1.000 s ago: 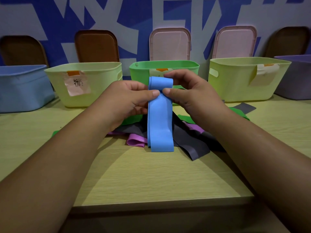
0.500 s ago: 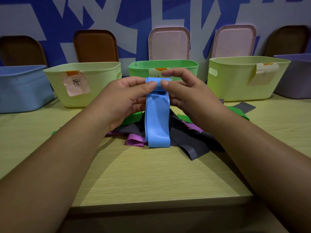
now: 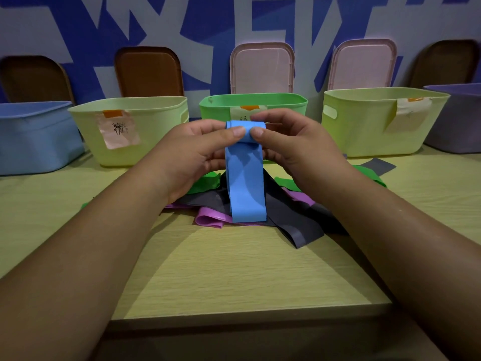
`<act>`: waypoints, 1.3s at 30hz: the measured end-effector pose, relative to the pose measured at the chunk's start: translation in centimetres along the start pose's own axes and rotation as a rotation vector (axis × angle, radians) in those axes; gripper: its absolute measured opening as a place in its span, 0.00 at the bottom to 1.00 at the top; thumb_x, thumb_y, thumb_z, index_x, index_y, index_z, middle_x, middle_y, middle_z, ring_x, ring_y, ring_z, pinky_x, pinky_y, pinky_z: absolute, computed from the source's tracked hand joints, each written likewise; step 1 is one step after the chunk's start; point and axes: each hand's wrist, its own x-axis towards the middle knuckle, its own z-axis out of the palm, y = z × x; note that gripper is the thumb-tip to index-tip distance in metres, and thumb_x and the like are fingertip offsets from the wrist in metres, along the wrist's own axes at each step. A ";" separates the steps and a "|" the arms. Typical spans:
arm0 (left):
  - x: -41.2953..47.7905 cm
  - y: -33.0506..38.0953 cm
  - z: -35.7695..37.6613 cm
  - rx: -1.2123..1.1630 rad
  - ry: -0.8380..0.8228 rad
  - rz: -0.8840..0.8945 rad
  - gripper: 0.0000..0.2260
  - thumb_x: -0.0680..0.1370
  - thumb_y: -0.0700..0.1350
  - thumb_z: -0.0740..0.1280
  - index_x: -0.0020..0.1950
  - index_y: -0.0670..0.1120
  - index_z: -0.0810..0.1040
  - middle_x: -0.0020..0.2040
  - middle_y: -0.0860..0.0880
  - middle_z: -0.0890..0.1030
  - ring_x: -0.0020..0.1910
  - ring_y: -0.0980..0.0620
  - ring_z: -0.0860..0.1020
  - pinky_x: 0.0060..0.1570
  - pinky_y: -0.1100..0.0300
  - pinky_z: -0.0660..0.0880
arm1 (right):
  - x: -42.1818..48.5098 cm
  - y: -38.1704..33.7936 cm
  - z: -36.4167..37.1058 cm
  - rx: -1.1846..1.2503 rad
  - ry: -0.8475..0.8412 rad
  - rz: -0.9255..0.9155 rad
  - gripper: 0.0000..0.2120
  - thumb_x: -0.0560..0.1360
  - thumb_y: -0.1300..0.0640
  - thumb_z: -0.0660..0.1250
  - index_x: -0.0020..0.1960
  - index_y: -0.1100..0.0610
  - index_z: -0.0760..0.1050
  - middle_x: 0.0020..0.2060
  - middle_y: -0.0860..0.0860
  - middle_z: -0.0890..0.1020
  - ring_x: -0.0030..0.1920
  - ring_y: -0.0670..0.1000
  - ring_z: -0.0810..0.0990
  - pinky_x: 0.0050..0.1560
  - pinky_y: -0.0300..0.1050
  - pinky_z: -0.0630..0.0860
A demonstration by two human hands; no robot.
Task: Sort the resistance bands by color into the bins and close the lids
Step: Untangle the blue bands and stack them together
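A blue resistance band (image 3: pixel 246 183) hangs in front of me, its top end rolled into a small coil. My left hand (image 3: pixel 192 155) and my right hand (image 3: pixel 294 149) both pinch that coil between thumb and fingers. Under it lies a pile of bands on the table: black (image 3: pixel 294 222), purple (image 3: pixel 209 220) and green (image 3: pixel 205 185). Behind stand open bins: a blue bin (image 3: pixel 33 136), a yellow-green bin (image 3: pixel 156 131) with a paper label, a green bin (image 3: pixel 286 105), another yellow-green bin (image 3: pixel 364 126) and a purple bin (image 3: pixel 458 121).
Lids lean on the wall behind the bins: brown lids (image 3: pixel 148 71) at left and far right, pink lids (image 3: pixel 263 67) behind the green and right yellow-green bins. The wooden table (image 3: pixel 234 277) ends at a front edge near me.
Both hands have rolled the top of the blue band further, so the hanging part is shorter and its lower end has risen toward the pile.
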 end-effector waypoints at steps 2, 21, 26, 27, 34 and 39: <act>0.0 0.0 0.0 -0.020 -0.002 0.002 0.13 0.81 0.43 0.74 0.65 0.43 0.83 0.58 0.45 0.88 0.58 0.48 0.87 0.53 0.59 0.83 | 0.0 0.1 -0.1 -0.020 0.007 -0.010 0.10 0.80 0.58 0.77 0.61 0.51 0.86 0.58 0.55 0.87 0.61 0.58 0.86 0.64 0.63 0.84; 0.1 -0.3 -0.2 -0.113 -0.069 0.006 0.18 0.78 0.37 0.74 0.68 0.39 0.81 0.61 0.43 0.87 0.62 0.46 0.86 0.60 0.55 0.83 | -0.1 -0.1 0.3 0.064 -0.019 0.059 0.14 0.81 0.60 0.75 0.66 0.58 0.81 0.58 0.57 0.88 0.60 0.58 0.88 0.66 0.64 0.83; 0.1 -0.3 0.0 -0.051 -0.032 0.015 0.15 0.80 0.38 0.73 0.67 0.42 0.82 0.59 0.45 0.88 0.59 0.48 0.87 0.56 0.57 0.84 | 0.0 -0.1 0.3 0.081 -0.017 0.042 0.15 0.79 0.65 0.76 0.65 0.57 0.81 0.57 0.58 0.87 0.59 0.60 0.88 0.62 0.58 0.84; 0.1 -0.3 0.0 -0.045 -0.023 0.023 0.15 0.79 0.38 0.73 0.67 0.42 0.82 0.59 0.45 0.88 0.59 0.48 0.87 0.56 0.57 0.84 | 0.0 -0.2 0.3 0.083 -0.016 0.040 0.16 0.79 0.66 0.76 0.64 0.56 0.81 0.57 0.58 0.87 0.59 0.60 0.88 0.61 0.58 0.85; 0.2 -0.4 0.0 -0.041 0.018 0.067 0.17 0.79 0.32 0.73 0.67 0.41 0.81 0.56 0.42 0.89 0.56 0.46 0.88 0.54 0.58 0.84 | -0.3 -0.7 0.6 0.201 -0.028 0.104 0.11 0.83 0.62 0.72 0.65 0.55 0.82 0.62 0.63 0.85 0.59 0.64 0.88 0.63 0.58 0.85; 0.2 -0.5 0.0 -0.046 0.010 0.080 0.18 0.78 0.31 0.73 0.68 0.41 0.81 0.57 0.40 0.88 0.57 0.45 0.88 0.54 0.57 0.84 | -0.3 -0.6 0.7 0.158 -0.002 0.097 0.11 0.84 0.58 0.72 0.65 0.54 0.84 0.60 0.58 0.88 0.58 0.59 0.89 0.57 0.51 0.85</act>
